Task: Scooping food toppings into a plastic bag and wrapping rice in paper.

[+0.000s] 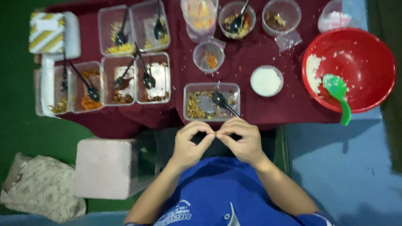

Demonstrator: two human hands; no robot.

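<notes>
Left hand [189, 144], right hand [243, 140]: fingertips pinched together, grip contents unclear; clear rectangular tub [212, 101] beyond.

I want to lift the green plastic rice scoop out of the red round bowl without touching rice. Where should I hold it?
Grip the green plastic rice scoop by its handle end, which juts over the red round bowl rim on the near side. Come from below that rim; the blade lies inside beside rice.

Both hands [217, 140] meet just before a tray [211, 101], bowl [349, 69] right
</notes>
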